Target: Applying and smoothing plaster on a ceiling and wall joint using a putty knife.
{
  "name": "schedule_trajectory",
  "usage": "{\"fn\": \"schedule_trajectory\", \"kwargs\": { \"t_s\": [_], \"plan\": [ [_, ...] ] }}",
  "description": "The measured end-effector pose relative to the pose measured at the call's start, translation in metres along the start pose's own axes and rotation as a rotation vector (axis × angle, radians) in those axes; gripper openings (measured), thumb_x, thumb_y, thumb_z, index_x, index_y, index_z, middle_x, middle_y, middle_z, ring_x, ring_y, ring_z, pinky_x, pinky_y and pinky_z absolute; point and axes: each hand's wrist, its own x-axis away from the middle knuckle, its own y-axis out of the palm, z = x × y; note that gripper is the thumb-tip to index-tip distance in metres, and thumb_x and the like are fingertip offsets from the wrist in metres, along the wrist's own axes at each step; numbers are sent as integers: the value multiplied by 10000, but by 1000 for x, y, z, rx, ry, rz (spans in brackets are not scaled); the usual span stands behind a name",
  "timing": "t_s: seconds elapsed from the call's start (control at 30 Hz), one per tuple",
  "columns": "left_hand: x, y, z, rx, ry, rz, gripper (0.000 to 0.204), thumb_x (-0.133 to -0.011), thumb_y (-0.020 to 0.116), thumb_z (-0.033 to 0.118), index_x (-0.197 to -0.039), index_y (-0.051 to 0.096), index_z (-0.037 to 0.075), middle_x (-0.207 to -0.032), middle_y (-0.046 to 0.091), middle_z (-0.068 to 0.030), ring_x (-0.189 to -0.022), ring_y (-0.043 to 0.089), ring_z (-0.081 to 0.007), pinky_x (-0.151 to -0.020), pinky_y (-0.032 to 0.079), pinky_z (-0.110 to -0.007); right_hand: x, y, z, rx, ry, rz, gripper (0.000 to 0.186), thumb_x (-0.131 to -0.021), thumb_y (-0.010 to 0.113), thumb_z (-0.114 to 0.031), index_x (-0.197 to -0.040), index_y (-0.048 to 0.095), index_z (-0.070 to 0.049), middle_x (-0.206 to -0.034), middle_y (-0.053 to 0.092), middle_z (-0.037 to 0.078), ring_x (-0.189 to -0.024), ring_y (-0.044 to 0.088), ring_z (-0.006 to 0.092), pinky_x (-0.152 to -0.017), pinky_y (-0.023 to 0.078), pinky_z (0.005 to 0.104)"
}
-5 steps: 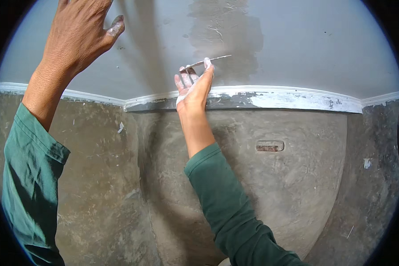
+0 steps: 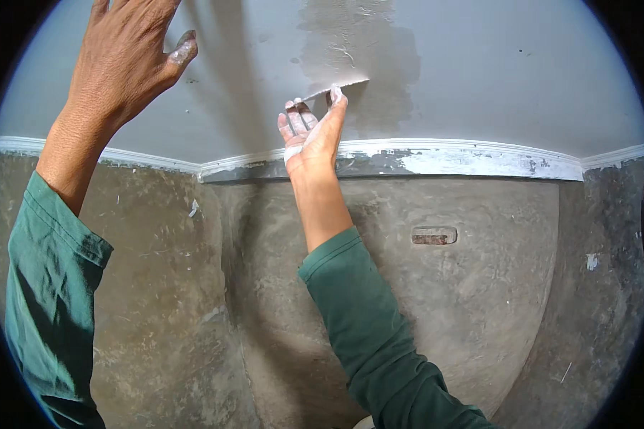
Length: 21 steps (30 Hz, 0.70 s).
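Observation:
My right hand (image 2: 311,129), its palm and fingertips white with filler, grips a thin flat scraper blade (image 2: 350,83) seen nearly edge-on. The thumb is on one side of the blade and the fingers are on the other. Its edge is at a damp, darker filler patch (image 2: 395,68) on the smooth grey surface (image 2: 494,79). Rough ridges of filler show at the patch's top. At the upper left, my left hand (image 2: 129,57) is raised with its thumb spread and whitish filler on it. The left fingertips run out of view, so what they touch is hidden.
White moulding (image 2: 472,146) runs across below the grey surface, with a patchy white-smeared band (image 2: 494,166) under it. Beneath is rough brown-grey plaster (image 2: 379,300) with a recessed rectangular box (image 2: 434,236). Side walls meet it at left and right.
The scraper blade in my right hand has moved slightly up and left along the damp patch. My left hand has hardly moved.

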Motion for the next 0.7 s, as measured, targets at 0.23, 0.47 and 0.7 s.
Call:
{"fn": "schedule_trajectory", "kwargs": {
  "t_s": [0.23, 0.47, 0.7],
  "plan": [
    [1, -9, -2, -11, 10, -37, 1003, -788, 690, 203, -1650, 177, 186, -1732, 128, -79, -1597, 91, -284, -1314, 74, -529, 18, 27, -3, 108, -36, -18, 783, -898, 647, -640, -1493, 366, -216, -1392, 472, 198, -1119, 538, 235, -875, 451, 378],
    [1, -11, 0, 33, 2, -22, 965, -787, 631, 143, -1645, 193, 176, -1732, 133, -85, -1598, 93, -280, -1312, 67, -528, 47, 58, -5, 188, -93, -33, 744, -897, 658, -602, -1464, 388, -202, -1462, 417, 171, -1212, 504, 260, -862, 447, 388],
    [1, -4, 0, 35, -5, 8, 852, -857, 537, 52, -1640, 219, 161, -1733, 135, -85, -1599, 97, -274, -1312, 56, -512, 70, 37, 25, 629, -279, -291, 883, -893, 703, -505, -1534, 362, -3, -1234, 630, 132, -1096, 604, 198, -787, 504, 352]
  ]
}}
